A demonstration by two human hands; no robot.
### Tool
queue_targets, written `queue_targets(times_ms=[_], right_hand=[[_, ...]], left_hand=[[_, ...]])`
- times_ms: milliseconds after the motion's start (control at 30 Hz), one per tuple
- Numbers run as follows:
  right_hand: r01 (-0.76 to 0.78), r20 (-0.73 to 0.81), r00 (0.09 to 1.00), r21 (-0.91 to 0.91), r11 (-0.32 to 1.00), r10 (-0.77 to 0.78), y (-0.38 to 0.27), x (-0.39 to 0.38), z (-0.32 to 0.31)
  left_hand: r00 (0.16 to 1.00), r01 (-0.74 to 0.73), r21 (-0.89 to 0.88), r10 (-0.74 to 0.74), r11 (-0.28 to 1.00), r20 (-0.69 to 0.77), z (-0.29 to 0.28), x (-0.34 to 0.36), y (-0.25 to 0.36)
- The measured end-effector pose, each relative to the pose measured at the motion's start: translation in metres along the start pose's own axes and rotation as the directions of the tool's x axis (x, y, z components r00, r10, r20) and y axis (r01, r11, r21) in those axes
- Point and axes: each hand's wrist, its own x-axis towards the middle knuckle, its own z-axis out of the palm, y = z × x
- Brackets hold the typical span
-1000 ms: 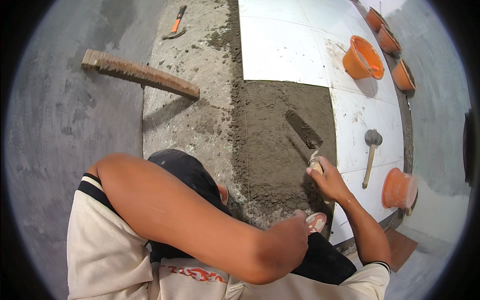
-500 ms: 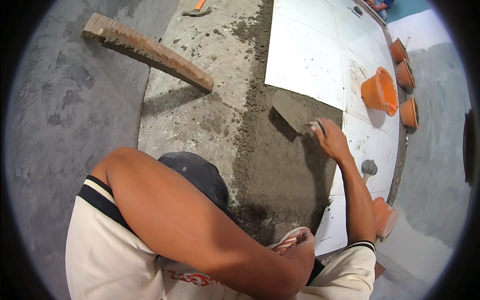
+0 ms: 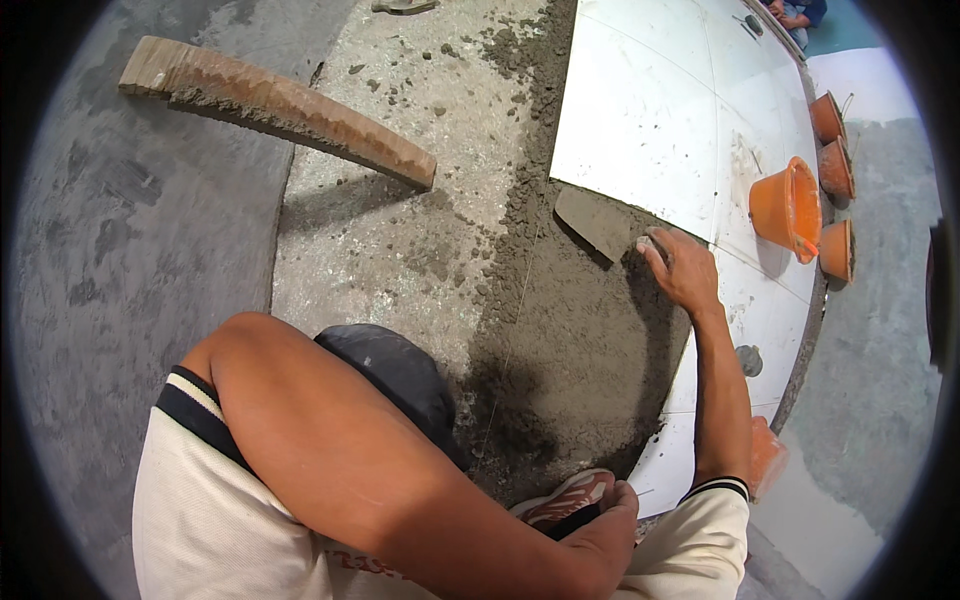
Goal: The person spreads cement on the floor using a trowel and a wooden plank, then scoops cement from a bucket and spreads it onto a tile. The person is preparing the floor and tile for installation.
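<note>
My right hand point(image 3: 683, 268) is closed around the handle of a trowel, whose flat, mortar-smeared blade point(image 3: 597, 224) lies low over the bed of wet grey mortar point(image 3: 570, 320). The blade is close to the near edge of a white floor tile point(image 3: 635, 120). My left arm crosses in front of me, with my left hand point(image 3: 612, 515) low down beside a pinkish striped shoe point(image 3: 570, 497). Its fingers are curled together, and what they hold, if anything, is hidden.
A wooden beam point(image 3: 290, 115) with mortar stuck on it juts across the rough floor strip at left. An orange bucket point(image 3: 775, 208) stands on the tiles, with a mallet point(image 3: 748, 360) nearer. Orange pots point(image 3: 836, 168) line the right wall; another person point(image 3: 795, 15) is at far right.
The view has shifted a little, moving the tiles and bucket right in the picture. My right hand has turned, its back more upward, with the trowel blade tilted differently. My left hand stays by the shoe.
</note>
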Motion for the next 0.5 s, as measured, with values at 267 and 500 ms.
queue_targets(times_ms=[267,500], right_hand=[[0.002,0.115,0.993,-0.059,0.998,0.005,-0.023,0.032,-0.026],[0.007,0.173,0.985,-0.097,0.995,0.010,0.008,0.030,-0.046]], left_hand=[[0.999,0.008,0.018,-0.008,1.000,0.031,-0.005,0.001,-0.007],[0.998,0.004,0.037,-0.006,0.999,0.069,-0.009,0.007,-0.010]])
